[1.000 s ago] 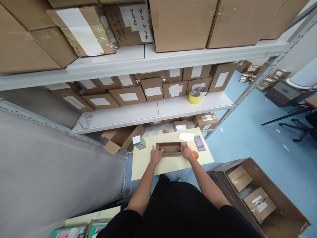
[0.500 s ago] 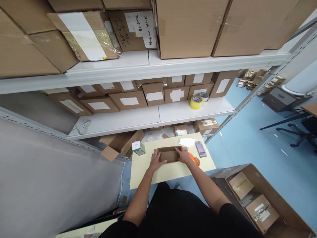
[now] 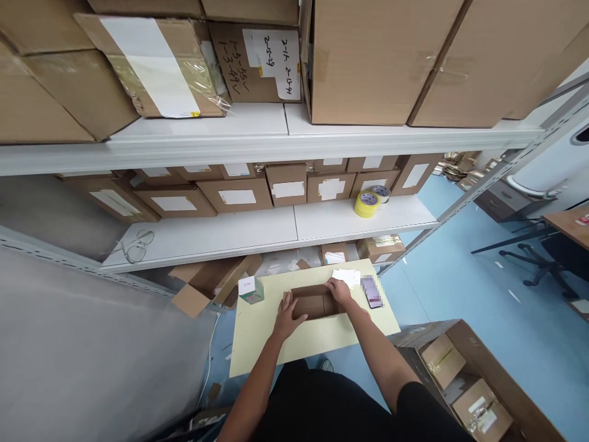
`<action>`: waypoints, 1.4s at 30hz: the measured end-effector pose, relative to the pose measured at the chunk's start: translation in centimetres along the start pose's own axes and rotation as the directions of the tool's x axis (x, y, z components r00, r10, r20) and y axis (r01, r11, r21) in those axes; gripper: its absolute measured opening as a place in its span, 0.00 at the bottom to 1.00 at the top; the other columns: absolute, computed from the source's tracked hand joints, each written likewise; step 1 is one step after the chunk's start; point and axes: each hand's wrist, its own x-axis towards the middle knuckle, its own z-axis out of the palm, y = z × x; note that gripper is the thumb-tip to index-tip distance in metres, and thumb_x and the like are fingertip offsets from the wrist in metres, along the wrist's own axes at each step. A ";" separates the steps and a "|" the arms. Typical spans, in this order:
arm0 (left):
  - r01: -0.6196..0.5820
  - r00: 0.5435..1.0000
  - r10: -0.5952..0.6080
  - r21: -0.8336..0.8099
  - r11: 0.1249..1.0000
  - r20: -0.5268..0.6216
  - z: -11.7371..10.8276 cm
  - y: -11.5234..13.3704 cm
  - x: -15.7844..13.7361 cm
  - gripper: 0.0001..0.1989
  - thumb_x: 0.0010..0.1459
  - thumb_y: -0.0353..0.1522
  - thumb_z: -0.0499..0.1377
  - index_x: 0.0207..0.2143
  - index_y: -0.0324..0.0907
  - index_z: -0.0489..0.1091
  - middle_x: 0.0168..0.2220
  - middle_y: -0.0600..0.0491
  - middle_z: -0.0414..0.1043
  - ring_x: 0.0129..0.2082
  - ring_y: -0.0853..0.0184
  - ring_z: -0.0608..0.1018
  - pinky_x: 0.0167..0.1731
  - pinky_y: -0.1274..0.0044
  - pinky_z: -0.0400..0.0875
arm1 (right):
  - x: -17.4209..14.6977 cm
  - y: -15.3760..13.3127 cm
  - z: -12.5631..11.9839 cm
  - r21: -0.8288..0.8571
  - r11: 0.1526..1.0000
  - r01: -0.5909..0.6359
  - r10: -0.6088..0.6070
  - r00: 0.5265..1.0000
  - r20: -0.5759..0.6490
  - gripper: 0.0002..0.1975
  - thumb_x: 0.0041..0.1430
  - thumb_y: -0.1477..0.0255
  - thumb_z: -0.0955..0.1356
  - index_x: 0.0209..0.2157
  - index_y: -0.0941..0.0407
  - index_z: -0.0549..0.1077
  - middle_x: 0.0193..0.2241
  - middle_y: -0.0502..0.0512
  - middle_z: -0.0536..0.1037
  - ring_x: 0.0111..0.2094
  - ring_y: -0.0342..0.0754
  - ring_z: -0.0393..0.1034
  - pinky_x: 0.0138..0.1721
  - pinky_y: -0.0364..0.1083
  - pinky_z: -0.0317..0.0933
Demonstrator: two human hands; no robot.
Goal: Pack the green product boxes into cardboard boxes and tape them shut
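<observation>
A small open cardboard box point(image 3: 307, 296) sits on the pale yellow tabletop point(image 3: 257, 337), its opening facing up. My left hand point(image 3: 286, 318) grips its left end, thumb at the near side and fingers along the outer wall. At the far right corner, my right hand point(image 3: 339, 290) has its fingers closed over the wall. White paper slips point(image 3: 347, 277) lie just beyond that hand. Right of them is a phone-like purple item point(image 3: 372, 291), partly pixelated. A small green and white box point(image 3: 251, 290) stands at the table's left.
Metal shelving rises ahead, with labelled cartons point(image 3: 237, 195) and yellow tape rolls point(image 3: 367, 205) on the middle shelf point(image 3: 221, 236). An open carton point(image 3: 207, 285) stands left of the table. On the right, a large carton point(image 3: 494, 350) holds taped boxes.
My right hand has shifted along the box's right end to its far corner. The orange item beside it is now hidden by my forearm. The camera view has moved slightly.
</observation>
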 end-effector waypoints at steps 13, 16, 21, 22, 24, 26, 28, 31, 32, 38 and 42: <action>0.030 0.999 -0.031 0.012 0.999 0.025 -0.3 0.6 -0.3 0.35 0.59 0.53 0.62 0.62 0.45 0.72 0.77 0.51 0.39 0.75 0.45 0.48 0.71 0.57 0.51 | 2.7 1.9 -1.1 0.070 0.981 0.179 -0.187 0.971 0.149 0.23 0.71 0.57 0.59 0.35 0.53 0.80 0.35 0.53 0.83 0.37 0.49 0.74 0.40 0.42 0.62; 0.027 0.999 -0.027 0.014 1.000 0.021 0.0 0.6 -0.6 0.35 0.58 0.53 0.62 0.63 0.46 0.72 0.77 0.51 0.40 0.75 0.44 0.48 0.71 0.58 0.53 | 3.3 1.6 -1.3 -0.064 0.992 0.104 -0.092 0.981 0.173 0.21 0.72 0.60 0.59 0.39 0.53 0.81 0.40 0.53 0.84 0.41 0.48 0.75 0.43 0.41 0.62; 0.009 1.000 -0.009 0.023 1.000 0.004 0.0 0.8 -0.7 0.34 0.58 0.52 0.63 0.62 0.45 0.72 0.77 0.50 0.42 0.75 0.45 0.48 0.70 0.56 0.53 | 4.7 0.7 0.0 -0.216 0.976 -0.038 0.071 0.987 0.144 0.17 0.71 0.64 0.62 0.43 0.54 0.81 0.44 0.59 0.84 0.46 0.51 0.77 0.45 0.43 0.63; 0.010 1.000 -0.010 0.024 1.000 0.011 -0.1 0.9 -0.7 0.35 0.58 0.52 0.63 0.62 0.45 0.72 0.77 0.50 0.42 0.75 0.45 0.48 0.70 0.55 0.53 | 4.9 0.6 0.3 -0.243 0.968 -0.065 0.103 0.984 0.143 0.17 0.71 0.64 0.62 0.44 0.55 0.81 0.44 0.60 0.84 0.46 0.52 0.77 0.45 0.44 0.63; 0.010 0.999 -0.011 0.022 1.000 0.030 -0.3 1.0 -0.8 0.36 0.57 0.53 0.64 0.62 0.45 0.73 0.77 0.50 0.41 0.75 0.43 0.45 0.70 0.54 0.52 | 5.1 0.6 0.8 -0.290 0.951 -0.107 0.153 0.978 0.140 0.17 0.70 0.62 0.64 0.45 0.56 0.81 0.44 0.63 0.84 0.46 0.54 0.78 0.46 0.46 0.64; 0.007 0.999 -0.008 0.013 1.000 0.047 -0.4 1.2 -0.9 0.35 0.56 0.54 0.64 0.59 0.45 0.75 0.77 0.51 0.39 0.76 0.42 0.42 0.70 0.53 0.51 | 4.7 0.6 1.2 -0.318 0.940 -0.124 0.174 0.975 0.136 0.18 0.71 0.61 0.64 0.47 0.57 0.80 0.45 0.65 0.83 0.47 0.55 0.78 0.46 0.47 0.65; 0.011 0.999 -0.011 0.003 1.000 0.047 -0.4 1.3 -0.9 0.32 0.57 0.54 0.64 0.56 0.45 0.78 0.77 0.51 0.40 0.76 0.42 0.41 0.71 0.53 0.51 | 4.2 0.6 1.6 -0.329 0.936 -0.124 0.174 0.976 0.128 0.19 0.72 0.60 0.62 0.49 0.57 0.79 0.47 0.66 0.82 0.48 0.56 0.78 0.48 0.48 0.65; 0.033 0.999 -0.033 0.004 0.999 0.030 -0.3 1.4 -0.9 0.30 0.59 0.54 0.62 0.55 0.45 0.79 0.76 0.51 0.44 0.76 0.42 0.44 0.71 0.53 0.51 | 3.0 0.1 1.8 -0.333 0.940 -0.075 0.102 0.993 0.065 0.21 0.74 0.62 0.59 0.57 0.57 0.75 0.55 0.67 0.78 0.56 0.57 0.73 0.54 0.50 0.63; 0.041 0.999 -0.041 0.010 0.999 0.022 -0.3 1.4 -0.9 0.30 0.60 0.54 0.62 0.55 0.45 0.79 0.76 0.51 0.45 0.75 0.43 0.44 0.71 0.53 0.52 | 2.6 -0.1 1.7 -0.340 0.940 -0.040 0.052 0.998 0.026 0.21 0.74 0.64 0.60 0.59 0.57 0.73 0.59 0.67 0.75 0.60 0.58 0.69 0.57 0.51 0.62; 0.021 0.997 -0.011 0.141 0.990 -0.071 -0.5 2.4 -1.1 0.27 0.67 0.52 0.52 0.53 0.48 0.79 0.75 0.53 0.50 0.76 0.44 0.42 0.71 0.49 0.47 | -2.5 -0.6 0.0 -0.281 0.942 0.186 -0.233 0.962 -0.143 0.18 0.71 0.67 0.62 0.57 0.53 0.76 0.62 0.62 0.72 0.64 0.59 0.62 0.62 0.56 0.60; -0.055 0.983 0.093 0.231 0.971 -0.158 -0.6 4.3 -1.3 0.26 0.71 0.47 0.45 0.51 0.48 0.80 0.74 0.53 0.53 0.76 0.48 0.37 0.73 0.50 0.35 | -6.9 0.6 0.0 -0.193 0.938 0.287 -0.263 0.954 0.141 0.23 0.64 0.63 0.69 0.59 0.49 0.74 0.56 0.58 0.78 0.56 0.57 0.73 0.56 0.50 0.64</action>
